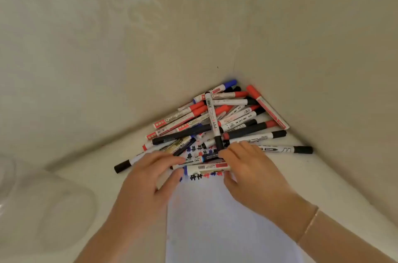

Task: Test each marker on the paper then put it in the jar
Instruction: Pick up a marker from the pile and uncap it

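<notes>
Marker (205,168): white barrel, red band, lying crosswise on the far end of the paper (215,219), both ends covered. Left hand (148,176) pinches its left end between thumb and fingers; right hand (252,174) pinches its right end, thumb below, fingers curled over the top. Cap colour hidden, though a trace of blue shows by the left thumb.

Paper: white sheet running from the table's near edge toward the far corner; far end buried under markers; near end cut off by the frame. Red, blue and black test marks show on it, partly masked by the hands.

Pile of markers (217,120): red, black and blue caps, heaped in the table's far corner against 2 pale walls; lower layers hidden.

Jar (49,209): apparently clear plastic, at the table's left edge, blurred and hard to outline.

Bracelet (310,225): thin chain on the right wrist.
</notes>
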{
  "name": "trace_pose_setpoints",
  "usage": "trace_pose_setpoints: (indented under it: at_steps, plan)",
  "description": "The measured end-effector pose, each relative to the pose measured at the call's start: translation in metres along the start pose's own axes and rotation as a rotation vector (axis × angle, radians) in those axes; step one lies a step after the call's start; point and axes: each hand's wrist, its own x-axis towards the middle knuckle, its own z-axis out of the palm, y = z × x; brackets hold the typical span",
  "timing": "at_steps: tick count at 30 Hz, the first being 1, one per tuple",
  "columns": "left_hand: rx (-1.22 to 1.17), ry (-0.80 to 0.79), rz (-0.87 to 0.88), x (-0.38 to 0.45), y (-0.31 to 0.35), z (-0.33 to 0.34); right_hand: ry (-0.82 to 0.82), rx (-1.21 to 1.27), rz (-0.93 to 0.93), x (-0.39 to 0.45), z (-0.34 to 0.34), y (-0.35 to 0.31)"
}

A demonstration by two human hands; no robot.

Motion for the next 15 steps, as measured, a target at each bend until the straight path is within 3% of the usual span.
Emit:
trace_pose_setpoints:
  at_steps: [4, 7, 9, 12, 15]
  plan:
    - [0.258, -0.19, 0.296, 0.022, -0.003, 0.033, -0.041, -0.161, -0.177, 0.012, 0.017, 0.0]
    - [0.316, -0.144, 0.411, 0.025, -0.011, 0.047, -0.129, -0.218, -0.246, 0.02, 0.012, -0.002]
    - [0.245, -0.054, 0.355, 0.027, -0.01, 0.047, -0.172, -0.232, -0.217, 0.029, -0.004, -0.004]
    - [-0.163, 0.08, 0.061, 0.029, 0.005, 0.04, -0.16, 0.057, 0.058, 0.045, -0.037, -0.004]
    - [-0.609, -0.09, -0.114, 0.028, 0.026, 0.032, -0.052, 0.815, 0.297, 0.054, -0.055, -0.007]
